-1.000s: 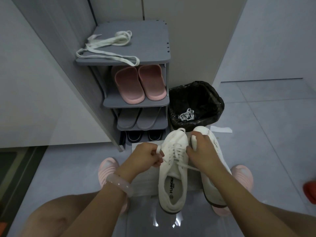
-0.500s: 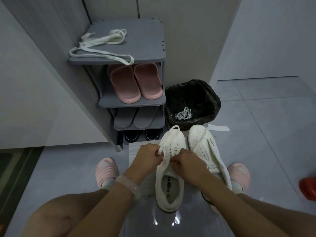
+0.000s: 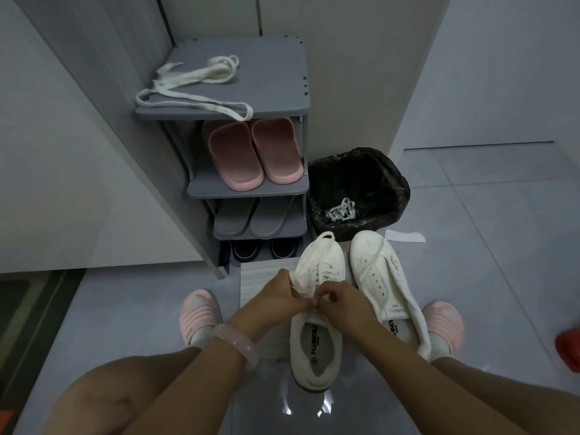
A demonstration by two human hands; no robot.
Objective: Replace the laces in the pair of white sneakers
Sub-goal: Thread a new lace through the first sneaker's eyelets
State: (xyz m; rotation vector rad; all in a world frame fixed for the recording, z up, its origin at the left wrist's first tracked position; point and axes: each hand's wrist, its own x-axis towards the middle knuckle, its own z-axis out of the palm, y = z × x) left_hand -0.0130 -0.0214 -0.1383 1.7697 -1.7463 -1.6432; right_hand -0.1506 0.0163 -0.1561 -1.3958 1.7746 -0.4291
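Two white sneakers stand side by side on the floor in front of me. The left sneaker [image 3: 317, 334] has a white lace [image 3: 320, 271] threaded through its eyelets, with a loop lying over its toe. My left hand [image 3: 279, 296] and my right hand [image 3: 342, 304] meet over its tongue, and each pinches a part of that lace. The right sneaker [image 3: 379, 277] has bare eyelets and a loose lace draped across it. A spare white lace [image 3: 194, 83] lies on top of the grey shoe rack [image 3: 276, 89].
The rack holds pink slippers [image 3: 251, 152], grey slippers and dark shoes on lower shelves. A black-lined bin [image 3: 357, 193] with a bundled white lace inside stands right of the rack. A white sheet [image 3: 260, 281] lies under the sneakers. My pink-slippered feet flank them. A red object [image 3: 569, 348] sits far right.
My right hand has left the right sneaker's toe and come over the left sneaker, meeting my left hand at the lace. The left sneaker has settled lower.
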